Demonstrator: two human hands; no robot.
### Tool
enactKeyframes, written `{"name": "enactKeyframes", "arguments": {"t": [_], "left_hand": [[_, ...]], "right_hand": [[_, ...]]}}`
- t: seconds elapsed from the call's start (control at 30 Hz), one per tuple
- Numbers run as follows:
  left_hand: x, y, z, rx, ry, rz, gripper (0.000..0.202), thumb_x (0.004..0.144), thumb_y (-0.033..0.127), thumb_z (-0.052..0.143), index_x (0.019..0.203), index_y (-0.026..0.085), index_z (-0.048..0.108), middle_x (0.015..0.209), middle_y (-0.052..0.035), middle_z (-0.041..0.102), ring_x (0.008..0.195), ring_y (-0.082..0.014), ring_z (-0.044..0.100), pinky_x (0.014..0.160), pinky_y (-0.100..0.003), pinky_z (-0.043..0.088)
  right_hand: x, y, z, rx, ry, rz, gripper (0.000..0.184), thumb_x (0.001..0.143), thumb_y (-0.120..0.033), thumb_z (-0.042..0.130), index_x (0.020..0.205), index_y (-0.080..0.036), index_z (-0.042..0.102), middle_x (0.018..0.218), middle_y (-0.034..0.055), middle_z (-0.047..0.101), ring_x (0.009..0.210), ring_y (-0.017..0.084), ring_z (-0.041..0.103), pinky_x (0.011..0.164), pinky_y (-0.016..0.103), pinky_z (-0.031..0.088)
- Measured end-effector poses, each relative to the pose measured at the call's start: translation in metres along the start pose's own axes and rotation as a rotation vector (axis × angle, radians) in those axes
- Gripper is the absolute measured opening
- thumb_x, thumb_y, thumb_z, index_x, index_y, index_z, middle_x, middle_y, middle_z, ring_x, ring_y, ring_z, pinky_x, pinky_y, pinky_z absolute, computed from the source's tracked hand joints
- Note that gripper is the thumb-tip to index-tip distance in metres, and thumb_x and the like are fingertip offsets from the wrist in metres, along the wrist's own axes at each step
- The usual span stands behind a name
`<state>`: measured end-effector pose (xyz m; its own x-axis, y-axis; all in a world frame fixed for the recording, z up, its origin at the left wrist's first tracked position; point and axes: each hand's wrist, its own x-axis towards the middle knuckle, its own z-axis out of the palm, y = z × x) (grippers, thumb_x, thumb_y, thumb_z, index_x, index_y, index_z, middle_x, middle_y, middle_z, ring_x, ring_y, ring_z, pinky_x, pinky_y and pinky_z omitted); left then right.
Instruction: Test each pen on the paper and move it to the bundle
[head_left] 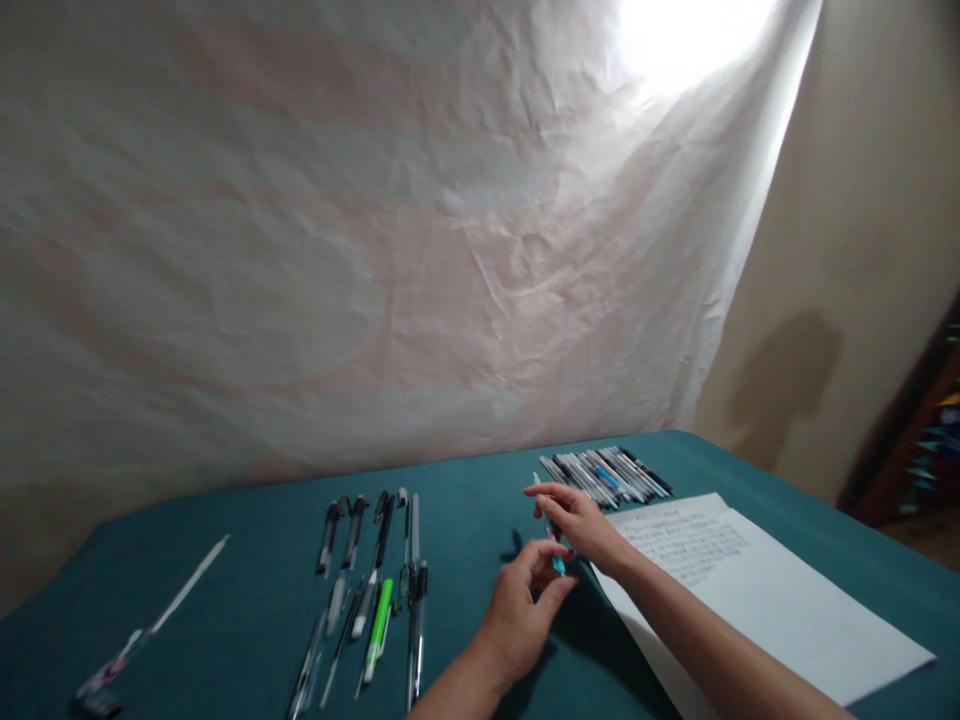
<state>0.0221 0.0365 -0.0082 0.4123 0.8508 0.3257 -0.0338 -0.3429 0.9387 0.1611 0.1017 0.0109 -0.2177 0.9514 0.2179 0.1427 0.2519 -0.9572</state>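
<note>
Between my two hands is a slim pen [558, 564] with a light-blue end, tilted above the green tabletop. My right hand [577, 522] grips its upper part, with the pale tip showing above the fingers. Lower down, my left hand [523, 603] has its thumb and fingers closed around the light-blue end. The middle of the pen is partly hidden by fingers. Left of my hands lie loose pens and pen parts, among them a bright green pen [379, 632] and a black cap [385, 530].
Behind my right hand, a row of many pens [622, 476] lies side by side. Sheets of paper [780, 590], one with handwriting, lie under and beyond my right forearm. A long white pen part [189, 585] lies far left. A pale sheet [337, 250] hangs behind the table.
</note>
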Motion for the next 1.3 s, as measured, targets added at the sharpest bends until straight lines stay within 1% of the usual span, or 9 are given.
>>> {"name": "enactKeyframes", "arguments": {"t": [0.3,0.37,0.47,0.53,0.6,0.7,0.8,1.0,1.3], "left_hand": [[0.001,0.0,0.003,0.014,-0.005,0.005,0.02,0.083,0.028,0.051,0.101,0.019,0.054,0.098,-0.0056,0.063,0.09,-0.0188,0.059,0.083,-0.033,0.044],[0.001,0.001,0.002,0.036,-0.023,0.024,0.036,0.081,0.027,0.054,0.116,0.022,0.046,0.11,-0.0071,0.058,0.093,-0.019,0.058,0.085,-0.034,0.044],[-0.002,0.004,0.003,0.098,-0.064,0.056,0.074,0.076,0.027,0.061,0.135,0.029,0.017,0.129,-0.0097,0.045,0.102,-0.0203,0.055,0.088,-0.037,0.043],[-0.005,0.007,0.006,0.212,-0.143,0.086,0.079,0.078,0.03,0.059,0.137,0.03,0.007,0.135,-0.0098,0.039,0.111,-0.022,0.049,0.093,-0.04,0.039],[-0.009,0.01,0.012,0.385,-0.29,0.15,0.07,0.081,0.033,0.053,0.138,0.029,0.011,0.138,-0.0083,0.034,0.12,-0.0237,0.039,0.099,-0.042,0.031],[-0.011,0.011,0.023,0.631,-0.558,0.255,0.062,0.083,0.043,0.046,0.136,0.026,0.02,0.141,-0.0083,0.028,0.127,-0.0266,0.028,0.102,-0.045,0.023],[-0.012,0.008,0.035,0.733,-0.711,0.277,0.066,0.081,0.055,0.039,0.136,0.024,0.021,0.141,-0.0104,0.027,0.127,-0.029,0.026,0.101,-0.05,0.022],[-0.012,0.007,0.039,0.772,-0.727,0.228,0.065,0.082,0.058,0.032,0.136,0.021,0.025,0.14,-0.0112,0.027,0.128,-0.0289,0.023,0.103,-0.051,0.016],[-0.013,0.012,0.038,0.792,-0.705,0.221,0.064,0.083,0.057,0.031,0.134,0.019,0.029,0.139,-0.0112,0.03,0.128,-0.0266,0.025,0.104,-0.046,0.017]], "right_hand": [[0.002,-0.005,-0.001,-0.03,-0.003,-0.018,0.036,0.078,-0.04,0.048,0.102,-0.016,0.061,0.071,0.0002,0.058,0.046,0.007,0.047,0.044,0.02,0.039],[0.005,-0.012,-0.011,-0.013,0.062,-0.048,0.037,0.078,-0.038,0.046,0.106,-0.017,0.059,0.076,0.0018,0.059,0.051,0.009,0.051,0.047,0.021,0.041],[0.008,-0.024,-0.037,0.016,0.269,-0.14,0.039,0.077,-0.03,0.046,0.113,-0.018,0.055,0.081,0.0023,0.059,0.066,0.012,0.054,0.058,0.023,0.044],[0.006,-0.029,-0.059,0.0,0.412,-0.194,0.045,0.073,-0.026,0.052,0.118,-0.019,0.051,0.08,0.0012,0.059,0.071,0.013,0.054,0.064,0.024,0.044],[-0.004,-0.027,-0.081,-0.025,0.493,-0.184,0.052,0.07,-0.028,0.059,0.12,-0.018,0.048,0.078,0.0009,0.059,0.071,0.014,0.054,0.063,0.024,0.043],[-0.03,-0.013,-0.109,-0.045,0.49,-0.07,0.044,0.074,-0.04,0.057,0.111,-0.017,0.055,0.077,0.0026,0.059,0.069,0.014,0.054,0.06,0.025,0.044],[-0.065,0.006,-0.134,-0.069,0.441,0.087,0.042,0.077,-0.049,0.052,0.1,-0.016,0.061,0.073,0.0034,0.06,0.063,0.014,0.054,0.055,0.025,0.044],[-0.115,0.029,-0.161,-0.293,0.411,0.216,0.034,0.073,-0.048,0.054,0.076,-0.016,0.06,0.055,-0.0005,0.055,0.05,0.013,0.05,0.047,0.024,0.04],[-0.128,0.047,-0.166,-0.446,0.452,0.146,0.022,0.076,-0.038,0.048,0.066,-0.019,0.052,0.051,-0.0034,0.051,0.048,0.012,0.046,0.048,0.023,0.037]]}}
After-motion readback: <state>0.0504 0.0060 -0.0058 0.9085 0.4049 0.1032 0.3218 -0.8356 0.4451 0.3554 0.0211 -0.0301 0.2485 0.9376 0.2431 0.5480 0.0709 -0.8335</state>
